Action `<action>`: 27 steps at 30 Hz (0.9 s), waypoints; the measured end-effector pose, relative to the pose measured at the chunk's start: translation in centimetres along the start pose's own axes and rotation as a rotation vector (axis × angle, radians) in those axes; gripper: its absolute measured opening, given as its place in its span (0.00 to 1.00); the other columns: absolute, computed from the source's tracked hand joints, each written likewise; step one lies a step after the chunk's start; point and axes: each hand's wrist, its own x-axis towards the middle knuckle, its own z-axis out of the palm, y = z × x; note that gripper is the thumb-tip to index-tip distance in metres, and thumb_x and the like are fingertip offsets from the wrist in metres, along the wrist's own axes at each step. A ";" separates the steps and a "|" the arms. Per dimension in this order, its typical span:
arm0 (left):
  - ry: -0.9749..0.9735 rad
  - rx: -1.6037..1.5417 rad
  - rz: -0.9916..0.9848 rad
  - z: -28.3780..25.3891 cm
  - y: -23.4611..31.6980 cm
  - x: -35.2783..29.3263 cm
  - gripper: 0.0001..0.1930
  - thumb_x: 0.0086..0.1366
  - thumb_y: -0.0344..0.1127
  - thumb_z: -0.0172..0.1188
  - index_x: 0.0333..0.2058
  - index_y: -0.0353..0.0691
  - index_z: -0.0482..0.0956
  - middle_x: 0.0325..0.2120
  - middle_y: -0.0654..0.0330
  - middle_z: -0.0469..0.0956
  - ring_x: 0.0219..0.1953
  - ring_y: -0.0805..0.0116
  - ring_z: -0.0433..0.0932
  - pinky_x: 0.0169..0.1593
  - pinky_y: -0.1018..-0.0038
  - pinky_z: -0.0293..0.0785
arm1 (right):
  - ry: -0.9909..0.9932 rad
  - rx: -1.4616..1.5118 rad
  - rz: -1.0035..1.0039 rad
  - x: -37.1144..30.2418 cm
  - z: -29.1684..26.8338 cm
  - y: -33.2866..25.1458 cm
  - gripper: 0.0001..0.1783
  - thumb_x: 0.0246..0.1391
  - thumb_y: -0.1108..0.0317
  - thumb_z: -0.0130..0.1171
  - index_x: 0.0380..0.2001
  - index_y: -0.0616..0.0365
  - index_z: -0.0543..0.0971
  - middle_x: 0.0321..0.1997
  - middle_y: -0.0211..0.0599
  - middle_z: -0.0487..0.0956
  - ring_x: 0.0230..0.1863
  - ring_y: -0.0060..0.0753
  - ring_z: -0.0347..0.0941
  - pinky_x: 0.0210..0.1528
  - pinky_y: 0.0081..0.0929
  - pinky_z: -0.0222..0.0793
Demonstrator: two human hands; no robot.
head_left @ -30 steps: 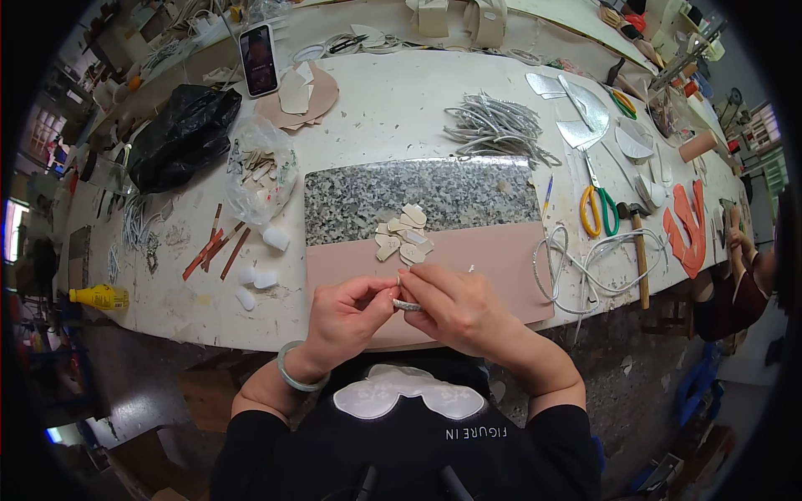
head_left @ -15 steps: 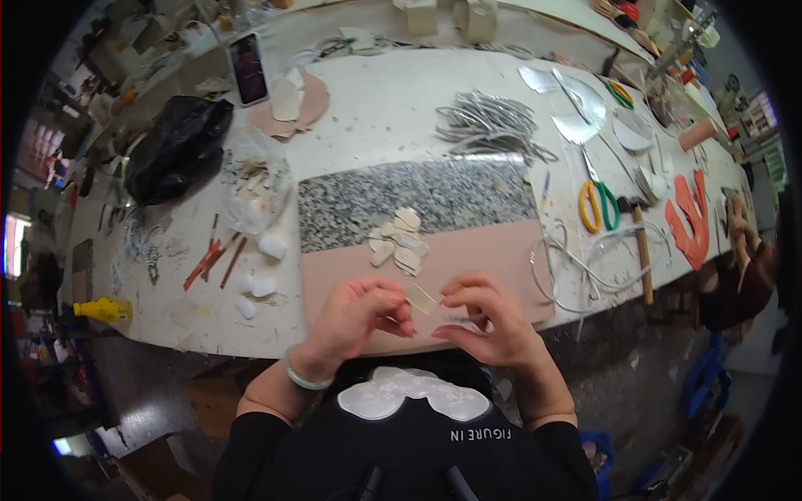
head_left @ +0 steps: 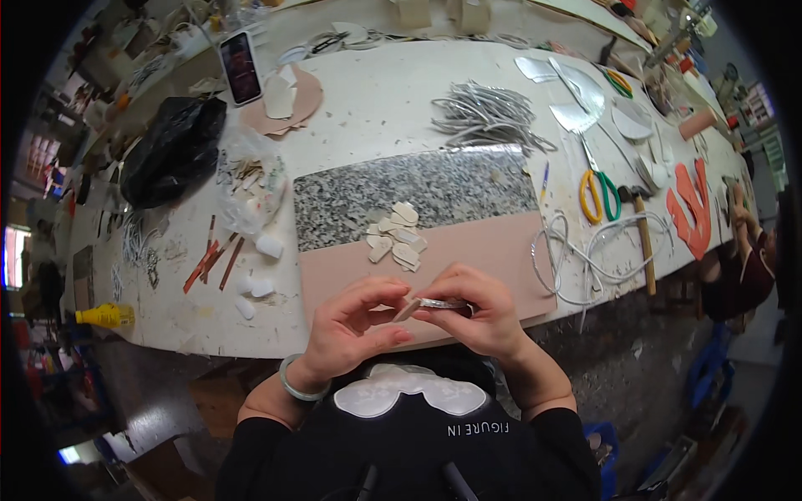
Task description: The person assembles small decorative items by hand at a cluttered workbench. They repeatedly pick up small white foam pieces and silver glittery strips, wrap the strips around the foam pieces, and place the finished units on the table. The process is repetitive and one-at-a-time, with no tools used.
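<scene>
My right hand [head_left: 478, 311] pinches a small flat piece [head_left: 438, 303] with a pale, shiny edge. A thin greyish-tan end [head_left: 407, 311] sticks out towards my left hand; whether it belongs to the same piece I cannot tell. My left hand [head_left: 355, 316] curves around that end, thumb and fingers apart. Both hands are over the near part of a pink sheet [head_left: 484, 250]. Just beyond them a small heap of cream cut pieces [head_left: 399, 236] lies where the sheet meets a speckled grey stone slab [head_left: 418, 185].
At the right lie scissors [head_left: 600, 197], a hammer [head_left: 643, 242], clear tubing [head_left: 585, 259] and orange-red cut-outs [head_left: 689, 209]. Grey cords [head_left: 484, 117] are piled behind the slab. A black bag [head_left: 174, 150], a clear bag [head_left: 251, 184] and a yellow bottle [head_left: 107, 315] stand left. Another person's hand [head_left: 740, 213] is far right.
The translucent cream piece seen at my left fingertips no longer shows flat between my hands. My right hand has moved left and closed on a piece seen edge-on, while my left fingers have spread.
</scene>
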 end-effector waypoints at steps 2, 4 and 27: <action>0.015 0.104 -0.008 -0.6 -0.9 -0.1 0.17 0.58 0.15 0.59 0.47 0.29 0.75 0.48 0.53 0.72 0.48 0.66 0.75 0.50 0.70 0.79 | -0.019 -0.067 0.016 -0.4 -0.1 -0.1 0.16 0.46 0.74 0.69 0.40 0.60 0.81 0.29 0.31 0.76 0.24 0.19 0.67 0.23 0.18 0.62; 0.068 0.102 -0.056 -1.2 -0.9 -0.3 0.15 0.58 0.16 0.59 0.45 0.28 0.76 0.46 0.53 0.74 0.46 0.66 0.77 0.49 0.70 0.80 | -0.025 -0.167 0.095 -0.6 -0.7 -0.9 0.17 0.48 0.74 0.67 0.44 0.60 0.80 0.30 0.32 0.76 0.24 0.20 0.68 0.24 0.18 0.63; 0.082 -0.176 -0.442 -1.7 -0.2 0.1 0.09 0.60 0.23 0.62 0.40 0.30 0.78 0.37 0.55 0.79 0.39 0.68 0.80 0.44 0.69 0.83 | -0.267 -0.156 0.058 0.0 -1.1 -0.5 0.06 0.52 0.71 0.63 0.34 0.62 0.81 0.28 0.38 0.75 0.27 0.38 0.73 0.28 0.30 0.68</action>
